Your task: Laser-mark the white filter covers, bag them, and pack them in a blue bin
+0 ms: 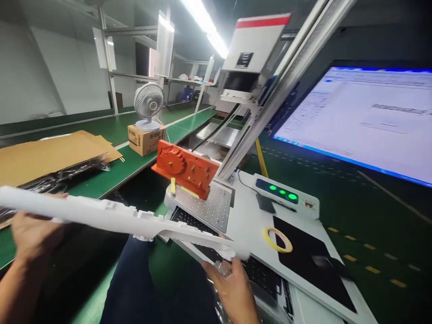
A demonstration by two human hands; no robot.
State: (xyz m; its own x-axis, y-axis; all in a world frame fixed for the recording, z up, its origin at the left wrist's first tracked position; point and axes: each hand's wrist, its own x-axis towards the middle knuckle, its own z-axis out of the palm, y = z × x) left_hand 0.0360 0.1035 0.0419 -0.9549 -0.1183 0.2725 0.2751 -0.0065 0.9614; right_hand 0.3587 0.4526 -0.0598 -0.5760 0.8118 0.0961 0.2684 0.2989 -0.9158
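We hold a long white foam strip (pixel 118 216) in both hands, in the air in front of the table (pixel 246 220).

Our left hand (pixel 32 231) is closed on the strip's left end, and our right hand (pixel 232 288) grips the right end from below, fingers curled, just over the keyboard (pixel 259 270). The strip slants a little down to the right above our leg (pixel 131 279). Behind it an orange fixture (pixel 185 166) sits on a perforated metal plate (pixel 211 207). A roll of yellow tape (pixel 277 238) lies beside a black mat (pixel 303 256), near a panel with three green lights (pixel 281 192). A lit screen (pixel 364 117) stands to the right. On the green belt (pixel 114 173) at left, a small fan (pixel 148 103) stands on a cardboard box (pixel 146 138), near flat cardboard sheets (pixel 50 155).
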